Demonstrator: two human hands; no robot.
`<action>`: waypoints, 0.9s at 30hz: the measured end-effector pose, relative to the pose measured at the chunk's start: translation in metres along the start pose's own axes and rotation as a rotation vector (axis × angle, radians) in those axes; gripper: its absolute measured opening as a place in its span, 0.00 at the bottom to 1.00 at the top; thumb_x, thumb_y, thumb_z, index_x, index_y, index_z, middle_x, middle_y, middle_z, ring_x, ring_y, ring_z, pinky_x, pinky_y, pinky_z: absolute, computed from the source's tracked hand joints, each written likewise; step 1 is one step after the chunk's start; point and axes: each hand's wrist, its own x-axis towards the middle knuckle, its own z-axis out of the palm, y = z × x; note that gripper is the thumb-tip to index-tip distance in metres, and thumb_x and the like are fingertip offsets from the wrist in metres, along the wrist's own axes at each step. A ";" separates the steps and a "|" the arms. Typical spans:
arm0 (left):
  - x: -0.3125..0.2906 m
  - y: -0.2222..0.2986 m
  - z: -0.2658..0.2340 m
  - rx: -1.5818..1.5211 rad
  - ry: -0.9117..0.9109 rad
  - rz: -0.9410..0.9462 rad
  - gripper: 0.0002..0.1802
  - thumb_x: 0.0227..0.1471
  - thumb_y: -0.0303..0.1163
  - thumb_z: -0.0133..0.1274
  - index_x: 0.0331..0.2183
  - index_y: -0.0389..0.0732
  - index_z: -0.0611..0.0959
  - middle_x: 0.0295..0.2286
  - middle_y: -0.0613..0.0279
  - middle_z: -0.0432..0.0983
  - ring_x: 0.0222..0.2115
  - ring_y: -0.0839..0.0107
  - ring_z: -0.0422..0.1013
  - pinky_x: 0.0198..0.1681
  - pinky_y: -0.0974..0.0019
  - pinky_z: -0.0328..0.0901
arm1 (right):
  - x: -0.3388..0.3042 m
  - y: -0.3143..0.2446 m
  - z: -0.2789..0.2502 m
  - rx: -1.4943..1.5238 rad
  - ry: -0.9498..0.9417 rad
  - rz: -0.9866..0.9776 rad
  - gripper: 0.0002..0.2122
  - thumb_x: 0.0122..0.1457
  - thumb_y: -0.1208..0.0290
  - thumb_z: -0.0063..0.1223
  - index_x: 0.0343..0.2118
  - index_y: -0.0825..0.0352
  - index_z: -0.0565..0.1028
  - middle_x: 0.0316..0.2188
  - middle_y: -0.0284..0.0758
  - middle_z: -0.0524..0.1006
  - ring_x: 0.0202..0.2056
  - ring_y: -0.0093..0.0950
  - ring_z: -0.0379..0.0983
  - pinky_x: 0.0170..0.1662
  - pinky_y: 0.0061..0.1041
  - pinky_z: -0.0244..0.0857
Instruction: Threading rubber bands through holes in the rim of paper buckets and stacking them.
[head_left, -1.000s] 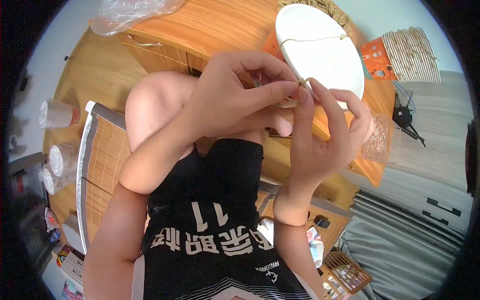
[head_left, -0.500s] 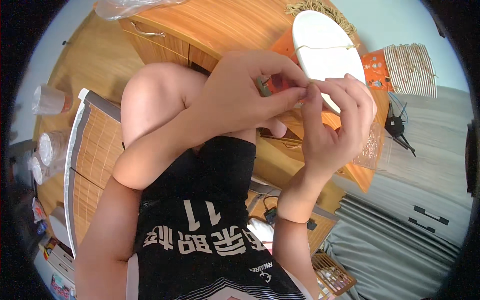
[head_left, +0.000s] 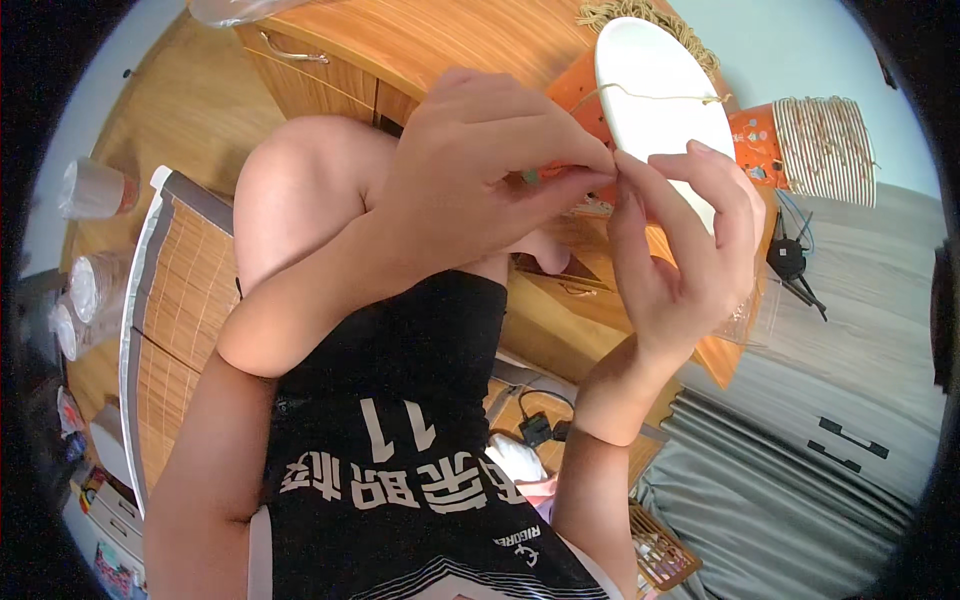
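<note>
My left hand (head_left: 490, 165) is closed in a pinch, thumb and forefinger pressed together at the tips. Right against those tips, my right hand (head_left: 690, 245) has its thumb and forefinger closed, while its other fingers curl loosely. Whatever is pinched there is too small or hidden to make out. Just behind the fingers, an orange printed paper bucket (head_left: 577, 88) stands tilted on the wooden desk, partly covered by my hands. Its round white face (head_left: 655, 65) is toward me, and a thin tan cord (head_left: 670, 97) runs across it.
A stack of orange buckets (head_left: 820, 150) with cords lies at the right. Behind the white face is a bundle of tan cord (head_left: 640, 14). The wooden desk (head_left: 440, 45) has drawers; a black router (head_left: 790, 258) hangs beyond it. Wrapped white stacks (head_left: 98, 285) stand on the floor at left.
Both hands still meet at the fingertips. My left hand has turned and hides more behind it; my right hand's fingers have opened out slightly. The view has shifted a little.
</note>
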 end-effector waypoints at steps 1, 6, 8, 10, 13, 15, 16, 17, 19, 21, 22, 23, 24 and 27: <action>0.000 -0.002 0.001 -0.001 0.001 -0.001 0.09 0.41 0.23 0.66 0.30 0.43 0.87 0.27 0.64 0.82 0.30 0.68 0.76 0.35 0.68 0.67 | 0.000 0.001 0.000 0.005 0.006 -0.017 0.13 0.39 0.78 0.67 0.31 0.57 0.85 0.34 0.27 0.78 0.43 0.34 0.75 0.47 0.32 0.65; -0.001 -0.008 0.003 0.037 0.042 0.125 0.10 0.41 0.24 0.65 0.31 0.43 0.86 0.28 0.64 0.82 0.30 0.65 0.76 0.36 0.65 0.67 | 0.004 0.000 -0.002 0.044 -0.009 0.001 0.13 0.39 0.77 0.67 0.30 0.57 0.85 0.34 0.27 0.78 0.44 0.34 0.75 0.48 0.32 0.65; -0.001 -0.010 0.002 0.053 0.047 0.134 0.10 0.41 0.24 0.65 0.31 0.43 0.86 0.28 0.64 0.82 0.30 0.65 0.76 0.36 0.65 0.67 | 0.007 -0.005 -0.003 0.036 -0.037 0.012 0.15 0.36 0.83 0.68 0.31 0.61 0.85 0.32 0.30 0.79 0.45 0.36 0.75 0.51 0.35 0.68; 0.000 -0.010 0.001 0.065 0.055 0.145 0.10 0.41 0.24 0.65 0.31 0.43 0.86 0.28 0.64 0.82 0.30 0.65 0.76 0.36 0.65 0.67 | 0.007 -0.007 -0.001 0.015 -0.026 0.010 0.15 0.36 0.82 0.69 0.31 0.61 0.85 0.32 0.30 0.79 0.45 0.36 0.75 0.51 0.35 0.68; 0.001 -0.009 0.002 0.121 0.070 0.178 0.10 0.41 0.24 0.65 0.31 0.44 0.85 0.28 0.65 0.81 0.29 0.65 0.76 0.36 0.65 0.67 | 0.004 -0.008 0.000 -0.032 0.002 0.004 0.14 0.37 0.82 0.69 0.30 0.60 0.85 0.31 0.29 0.78 0.46 0.36 0.75 0.51 0.35 0.68; 0.000 -0.008 0.006 0.198 0.151 0.223 0.10 0.40 0.25 0.66 0.30 0.45 0.85 0.28 0.66 0.80 0.28 0.65 0.75 0.35 0.65 0.67 | 0.004 -0.008 0.000 -0.054 0.018 -0.001 0.14 0.37 0.82 0.69 0.30 0.59 0.85 0.31 0.28 0.78 0.47 0.36 0.75 0.52 0.35 0.68; 0.000 -0.007 0.006 0.201 0.155 0.221 0.10 0.40 0.25 0.66 0.30 0.45 0.85 0.28 0.66 0.80 0.28 0.65 0.75 0.35 0.65 0.67 | 0.004 -0.008 0.000 -0.055 0.023 -0.005 0.13 0.38 0.82 0.69 0.30 0.59 0.85 0.32 0.28 0.78 0.48 0.37 0.74 0.52 0.36 0.67; 0.000 -0.007 0.007 0.252 0.170 0.240 0.10 0.39 0.26 0.66 0.30 0.45 0.85 0.27 0.67 0.80 0.28 0.65 0.75 0.34 0.65 0.67 | 0.004 -0.007 0.000 -0.057 0.027 -0.010 0.13 0.39 0.81 0.69 0.29 0.59 0.85 0.33 0.27 0.77 0.49 0.37 0.74 0.53 0.37 0.67; 0.000 -0.005 0.009 0.304 0.192 0.254 0.11 0.39 0.27 0.67 0.30 0.46 0.85 0.27 0.67 0.80 0.27 0.66 0.75 0.33 0.64 0.67 | 0.006 -0.008 0.001 -0.045 0.036 0.009 0.12 0.40 0.82 0.69 0.29 0.59 0.85 0.34 0.27 0.77 0.50 0.39 0.73 0.54 0.38 0.67; -0.001 -0.004 0.012 0.316 0.225 0.238 0.11 0.39 0.26 0.66 0.30 0.46 0.85 0.27 0.67 0.80 0.27 0.65 0.75 0.32 0.64 0.67 | 0.009 -0.010 -0.001 -0.034 0.042 0.026 0.12 0.41 0.82 0.69 0.30 0.59 0.84 0.35 0.27 0.77 0.51 0.40 0.72 0.54 0.40 0.66; -0.001 -0.004 0.013 0.318 0.231 0.234 0.11 0.39 0.26 0.66 0.30 0.46 0.85 0.27 0.67 0.80 0.27 0.65 0.75 0.32 0.64 0.67 | 0.011 -0.012 -0.003 -0.073 -0.007 0.047 0.10 0.43 0.81 0.68 0.30 0.61 0.84 0.37 0.29 0.77 0.53 0.41 0.70 0.56 0.41 0.64; 0.000 -0.004 0.013 0.300 0.222 0.217 0.10 0.40 0.27 0.66 0.30 0.46 0.85 0.26 0.67 0.80 0.27 0.65 0.75 0.32 0.64 0.67 | 0.013 -0.013 -0.005 -0.113 -0.056 0.067 0.09 0.45 0.81 0.68 0.30 0.62 0.84 0.39 0.30 0.78 0.55 0.42 0.69 0.58 0.41 0.62; 0.000 -0.004 0.013 0.282 0.214 0.199 0.09 0.40 0.27 0.66 0.30 0.46 0.85 0.26 0.67 0.80 0.27 0.64 0.75 0.31 0.64 0.67 | 0.013 -0.013 -0.005 -0.111 -0.060 0.059 0.09 0.45 0.81 0.68 0.30 0.62 0.84 0.39 0.30 0.78 0.55 0.42 0.69 0.58 0.41 0.62; 0.002 -0.016 0.022 0.217 0.265 0.231 0.09 0.41 0.28 0.66 0.29 0.45 0.85 0.26 0.67 0.80 0.27 0.64 0.75 0.31 0.64 0.67 | 0.017 -0.008 -0.010 0.165 -0.186 0.311 0.04 0.55 0.77 0.65 0.34 0.65 0.83 0.47 0.35 0.78 0.59 0.38 0.66 0.63 0.39 0.55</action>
